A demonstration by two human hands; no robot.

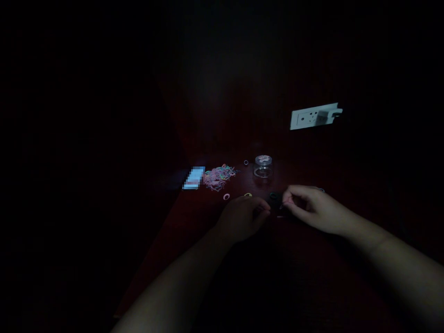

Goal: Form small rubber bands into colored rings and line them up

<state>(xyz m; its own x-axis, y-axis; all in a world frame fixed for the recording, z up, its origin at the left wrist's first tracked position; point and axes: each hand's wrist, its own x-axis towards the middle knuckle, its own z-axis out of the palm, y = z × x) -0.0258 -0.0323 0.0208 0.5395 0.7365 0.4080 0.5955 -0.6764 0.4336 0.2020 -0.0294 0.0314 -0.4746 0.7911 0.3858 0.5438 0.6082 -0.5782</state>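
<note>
My left hand (243, 217) is low over the dark red table, its thumb and fingertips pinched together. What it holds, if anything, is too small and dark to make out. Facing it across a small gap, my right hand (312, 206) is also pinched, with a tiny pale bit showing at its fingertips. Between and just beyond the hands lies a dark green ring (273, 196). A yellow ring (247, 195) is partly behind my left hand, and a pink ring (226, 196) lies to its left. A thin pinkish piece (280, 217) rests below the right fingertips.
A clear lidded jar (262, 173) stands beyond the hands. Left of it are a small dark ring (246, 162) and a tangled pile of pastel strands (219, 177). A lit screen (194, 177) glows by the table's left edge. A wall socket (314, 116) holds a plug.
</note>
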